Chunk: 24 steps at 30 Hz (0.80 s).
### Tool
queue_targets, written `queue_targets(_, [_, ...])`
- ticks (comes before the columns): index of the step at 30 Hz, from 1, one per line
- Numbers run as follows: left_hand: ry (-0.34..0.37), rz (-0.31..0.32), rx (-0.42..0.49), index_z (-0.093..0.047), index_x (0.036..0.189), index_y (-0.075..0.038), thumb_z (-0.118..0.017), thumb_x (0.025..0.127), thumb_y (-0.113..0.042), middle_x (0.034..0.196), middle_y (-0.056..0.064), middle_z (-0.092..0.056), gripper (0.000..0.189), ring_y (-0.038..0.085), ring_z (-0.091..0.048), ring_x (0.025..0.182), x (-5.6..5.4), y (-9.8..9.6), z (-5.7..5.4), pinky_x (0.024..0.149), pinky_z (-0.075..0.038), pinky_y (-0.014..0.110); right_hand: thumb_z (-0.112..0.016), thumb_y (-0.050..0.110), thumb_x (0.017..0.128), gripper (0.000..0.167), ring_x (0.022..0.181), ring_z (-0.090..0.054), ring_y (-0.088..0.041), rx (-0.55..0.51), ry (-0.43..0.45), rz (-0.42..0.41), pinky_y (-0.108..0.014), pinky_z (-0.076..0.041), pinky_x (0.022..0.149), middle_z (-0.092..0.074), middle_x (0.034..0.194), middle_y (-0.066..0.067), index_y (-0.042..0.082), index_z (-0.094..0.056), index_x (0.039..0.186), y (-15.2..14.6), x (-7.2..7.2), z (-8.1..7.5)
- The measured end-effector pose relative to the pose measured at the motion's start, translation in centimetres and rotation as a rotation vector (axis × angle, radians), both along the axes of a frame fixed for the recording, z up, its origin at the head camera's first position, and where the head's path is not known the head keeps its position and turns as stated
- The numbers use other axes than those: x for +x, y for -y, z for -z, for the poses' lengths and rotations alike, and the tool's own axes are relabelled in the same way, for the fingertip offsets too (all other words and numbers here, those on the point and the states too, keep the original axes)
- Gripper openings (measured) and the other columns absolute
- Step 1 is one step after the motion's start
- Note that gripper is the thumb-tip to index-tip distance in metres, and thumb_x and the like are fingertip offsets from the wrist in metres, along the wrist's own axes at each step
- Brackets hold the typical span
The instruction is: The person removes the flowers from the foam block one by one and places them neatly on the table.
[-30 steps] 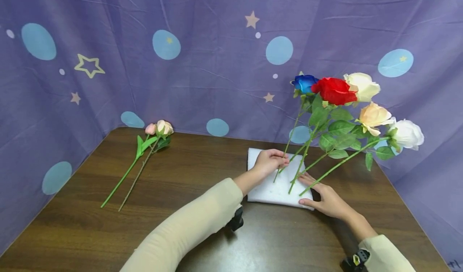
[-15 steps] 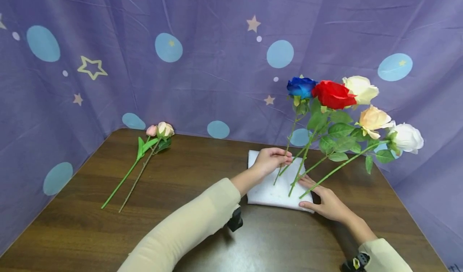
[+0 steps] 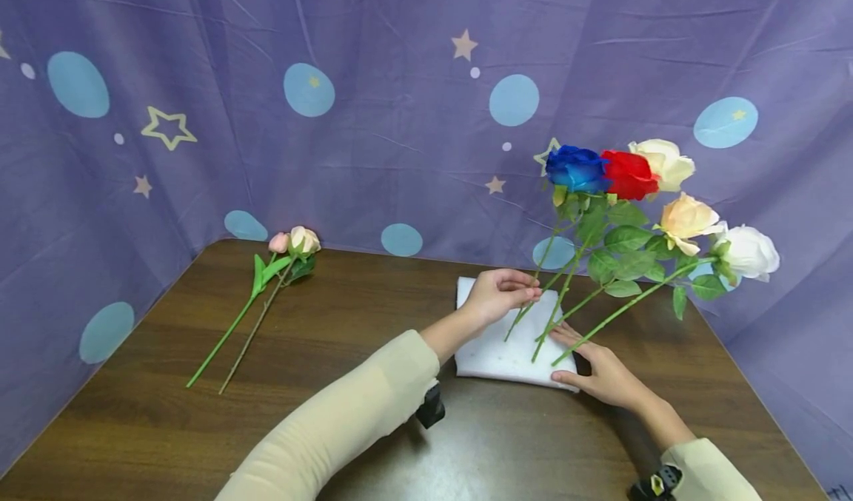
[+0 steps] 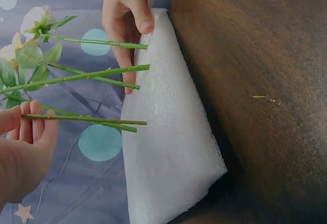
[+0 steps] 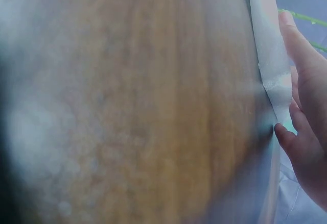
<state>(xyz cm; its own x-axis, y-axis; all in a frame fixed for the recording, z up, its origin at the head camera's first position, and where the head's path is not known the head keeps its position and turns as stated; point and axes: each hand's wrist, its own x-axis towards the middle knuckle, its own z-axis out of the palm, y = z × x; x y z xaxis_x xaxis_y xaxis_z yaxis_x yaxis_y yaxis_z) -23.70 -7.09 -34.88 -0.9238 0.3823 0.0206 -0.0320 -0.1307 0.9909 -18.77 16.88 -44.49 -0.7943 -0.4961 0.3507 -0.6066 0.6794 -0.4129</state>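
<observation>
My left hand [image 3: 501,294] pinches the thin stem of a blue rose [image 3: 577,169] above a white foam block [image 3: 489,349]. The lower end of that stem meets the foam's top; how deep it sits I cannot tell. Beside it, a red rose [image 3: 630,176], a cream rose [image 3: 663,163], a peach rose [image 3: 688,218] and a white rose [image 3: 751,252] stand tilted to the right, their stems in the block. My right hand [image 3: 608,371] rests on the foam's right side, fingers extended and thumb near the front corner. The left wrist view shows its thumb on the foam [image 4: 161,147].
On the left of the brown table [image 3: 346,316] lie a pink tulip [image 3: 279,242] and a pale peach rose [image 3: 304,240], stems toward the front. A purple patterned curtain [image 3: 400,153] hangs behind the table.
The blue rose's head first swung slightly left, then right and forward, now partly covering the red rose. My left hand shifted only slightly; the right hand stays on the foam.
</observation>
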Motion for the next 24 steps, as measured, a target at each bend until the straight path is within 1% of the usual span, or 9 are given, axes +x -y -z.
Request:
queue_targets(3, [-0.032,-0.013,0.023,-0.062,0.111,0.014,-0.060,0.088,0.007,0.113,0.029,-0.066,0.024,0.034,-0.070,0.099,0.0,0.0,0.0,0.087,-0.060,0.032,-0.079,0.026,0.077,0.065,0.141,-0.030,-0.004,-0.005,0.003,-0.003,0.003,-0.015,0.110,-0.053,0.138,-0.024,0.002,-0.056,0.132,0.0,0.0,0.0])
queue_targets(7, [-0.064,-0.032,0.065,-0.061,0.110,0.015,-0.060,0.088,0.009,0.113,0.031,-0.065,0.024,0.039,-0.068,0.103,-0.1,0.1,-0.3,0.087,-0.060,0.033,-0.080,0.025,0.077,0.064,0.141,-0.030,-0.003,-0.009,0.000,-0.005,0.004,-0.015,0.109,-0.054,0.137,-0.024,0.002,-0.056,0.132,0.0,0.0,0.0])
queue_targets(10, [-0.095,-0.046,0.076,-0.061,0.110,0.015,-0.060,0.087,0.010,0.111,0.033,-0.065,0.024,0.041,-0.066,0.104,-0.1,0.4,-0.6,0.085,-0.060,0.031,-0.080,0.025,0.077,0.064,0.141,-0.030,-0.002,-0.008,-0.004,-0.004,0.004,-0.015,0.109,-0.054,0.137,-0.024,0.002,-0.057,0.132,0.0,0.0,0.0])
queue_targets(13, [-0.131,-0.055,0.082,-0.060,0.111,0.017,-0.060,0.086,0.012,0.111,0.034,-0.064,0.025,0.041,-0.067,0.102,-0.2,0.8,-0.7,0.084,-0.060,0.031,-0.080,0.025,0.077,0.064,0.141,-0.030,-0.001,-0.006,-0.008,-0.006,0.004,-0.015,0.109,-0.054,0.137,-0.024,0.003,-0.057,0.132,0.1,0.0,0.0])
queue_targets(15, [-0.131,-0.062,0.091,-0.060,0.111,0.017,-0.060,0.086,0.013,0.111,0.035,-0.064,0.026,0.040,-0.067,0.102,-0.3,1.3,-0.7,0.084,-0.060,0.031,-0.080,0.025,0.077,0.064,0.141,-0.030,-0.003,-0.004,-0.009,-0.006,0.004,-0.016,0.109,-0.055,0.137,-0.024,0.003,-0.057,0.132,0.1,0.0,-0.1])
queue_targets(20, [-0.123,-0.090,0.089,-0.061,0.112,0.016,-0.061,0.084,0.014,0.111,0.034,-0.064,0.027,0.034,-0.071,0.099,-0.5,2.5,-0.6,0.084,-0.060,0.031,-0.080,0.027,0.077,0.064,0.141,-0.032,-0.005,0.010,-0.008,0.005,0.005,-0.015,0.108,-0.055,0.137,-0.022,0.004,-0.057,0.132,0.1,0.0,0.0])
queue_targets(22, [-0.121,-0.102,0.079,-0.061,0.111,0.016,-0.061,0.084,0.014,0.110,0.034,-0.065,0.027,0.028,-0.073,0.094,-0.5,3.1,-0.5,0.084,-0.061,0.031,-0.080,0.028,0.077,0.064,0.141,-0.033,-0.006,0.015,-0.007,0.012,0.005,-0.014,0.108,-0.055,0.138,-0.022,0.005,-0.057,0.132,0.0,0.0,0.0])
queue_targets(24, [-0.100,-0.109,0.081,-0.061,0.111,0.016,-0.061,0.084,0.014,0.109,0.034,-0.065,0.027,0.022,-0.074,0.090,-0.5,3.7,-0.4,0.084,-0.061,0.031,-0.080,0.028,0.076,0.065,0.141,-0.033,-0.007,0.015,-0.008,0.014,0.005,-0.015,0.108,-0.055,0.138,-0.022,0.005,-0.057,0.132,0.0,0.0,0.1])
